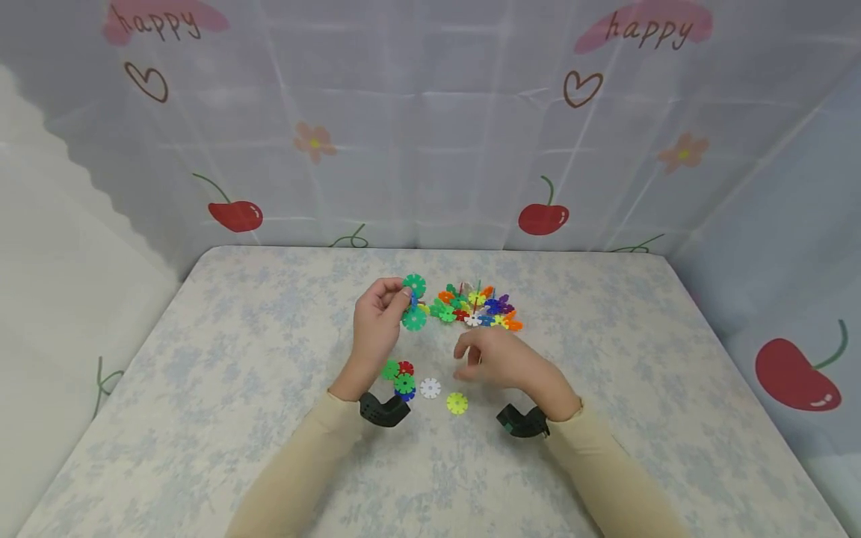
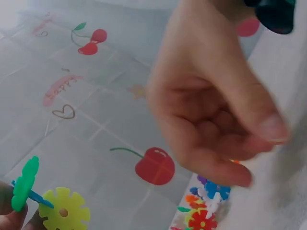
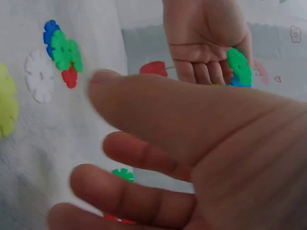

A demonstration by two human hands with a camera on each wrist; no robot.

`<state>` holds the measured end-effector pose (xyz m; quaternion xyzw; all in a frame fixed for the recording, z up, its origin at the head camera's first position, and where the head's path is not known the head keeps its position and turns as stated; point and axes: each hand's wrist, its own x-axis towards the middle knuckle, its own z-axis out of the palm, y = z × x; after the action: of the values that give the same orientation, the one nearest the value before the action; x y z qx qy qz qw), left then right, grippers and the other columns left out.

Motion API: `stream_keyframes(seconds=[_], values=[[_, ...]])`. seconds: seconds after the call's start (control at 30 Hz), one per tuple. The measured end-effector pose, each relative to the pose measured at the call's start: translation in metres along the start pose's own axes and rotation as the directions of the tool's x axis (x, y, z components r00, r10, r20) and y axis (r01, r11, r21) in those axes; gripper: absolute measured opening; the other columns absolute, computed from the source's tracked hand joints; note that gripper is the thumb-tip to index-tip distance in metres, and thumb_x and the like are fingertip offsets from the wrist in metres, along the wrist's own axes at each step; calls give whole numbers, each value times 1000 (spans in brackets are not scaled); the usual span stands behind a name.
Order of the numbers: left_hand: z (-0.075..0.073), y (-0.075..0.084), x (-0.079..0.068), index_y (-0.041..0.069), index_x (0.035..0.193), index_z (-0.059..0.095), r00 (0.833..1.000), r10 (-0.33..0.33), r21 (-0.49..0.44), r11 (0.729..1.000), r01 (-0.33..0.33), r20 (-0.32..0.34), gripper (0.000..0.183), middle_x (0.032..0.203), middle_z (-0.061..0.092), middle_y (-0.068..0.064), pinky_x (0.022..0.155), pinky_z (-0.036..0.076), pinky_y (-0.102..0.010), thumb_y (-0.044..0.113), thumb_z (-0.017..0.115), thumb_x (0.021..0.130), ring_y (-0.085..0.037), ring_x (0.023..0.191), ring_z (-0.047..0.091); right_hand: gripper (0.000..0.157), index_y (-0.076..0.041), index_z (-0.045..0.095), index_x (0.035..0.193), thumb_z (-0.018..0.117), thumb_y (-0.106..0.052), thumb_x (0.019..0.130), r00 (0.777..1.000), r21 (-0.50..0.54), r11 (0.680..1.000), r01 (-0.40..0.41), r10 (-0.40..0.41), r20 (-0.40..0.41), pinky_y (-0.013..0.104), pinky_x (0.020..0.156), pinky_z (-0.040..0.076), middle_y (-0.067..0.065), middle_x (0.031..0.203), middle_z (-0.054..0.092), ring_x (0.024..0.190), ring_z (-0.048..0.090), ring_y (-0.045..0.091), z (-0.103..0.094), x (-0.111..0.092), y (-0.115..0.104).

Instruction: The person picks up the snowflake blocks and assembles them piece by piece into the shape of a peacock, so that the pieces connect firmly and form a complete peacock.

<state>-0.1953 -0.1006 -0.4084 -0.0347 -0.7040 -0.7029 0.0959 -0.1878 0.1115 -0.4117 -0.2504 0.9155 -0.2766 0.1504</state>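
Observation:
My left hand (image 1: 377, 317) pinches a joined cluster of notched plastic snowflake discs (image 1: 414, 319). Two green discs show in the head view, with blue between them. The left wrist view adds a yellow disc (image 2: 64, 211) at the cluster's side. My right hand (image 1: 503, 356) hovers over the table with loosely bent fingers and nothing between them. Just below it lies a loose yellow disc (image 1: 457, 403), with a white disc (image 1: 430, 388) to its left. Close to my left wrist, a small group of green, red and blue discs (image 1: 404, 383) lies on the table.
Behind my hands sits a heap of multicoloured discs (image 1: 474, 306), some standing on edge. The table (image 1: 202, 418) wears a pale patterned cover. A printed curtain (image 1: 417, 149) rises behind its far edge. A black wrist camera (image 1: 385, 410) is strapped to each wrist.

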Motion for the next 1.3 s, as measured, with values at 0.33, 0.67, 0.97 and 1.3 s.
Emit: stream_keyframes(seconds=[0.33,0.67,0.97,1.3], values=[[-3,2,4,7,107,58,983,-181,-238,954,180,20,7,97,76,6,67,53,-17,9,52,105,-6,88,73,24,-14,65,85,86,-6,77,959,-24,998,-66,70,275,29,63,43,1,74,58,67,52,16,28,5,1],[0,-1,3,5,103,60,969,-229,-109,965,239,99,7,79,62,8,67,49,-20,11,57,102,-9,75,59,14,-10,64,81,73,-10,91,980,117,991,60,-81,183,22,56,40,-5,64,52,58,46,9,-1,0,17],[11,1,-8,3,93,64,955,-236,-31,969,245,178,13,72,67,7,66,54,-23,12,60,101,-11,72,61,11,4,73,102,65,-2,97,901,221,938,267,-161,-403,30,76,64,14,89,77,76,76,22,-22,-12,2],[16,3,-13,4,85,64,939,-248,-9,966,257,238,16,75,75,1,68,60,-24,10,61,99,-10,74,73,7,2,75,96,72,3,90,733,-82,897,435,-406,-547,28,64,63,11,80,77,68,74,18,-8,-6,-1]])
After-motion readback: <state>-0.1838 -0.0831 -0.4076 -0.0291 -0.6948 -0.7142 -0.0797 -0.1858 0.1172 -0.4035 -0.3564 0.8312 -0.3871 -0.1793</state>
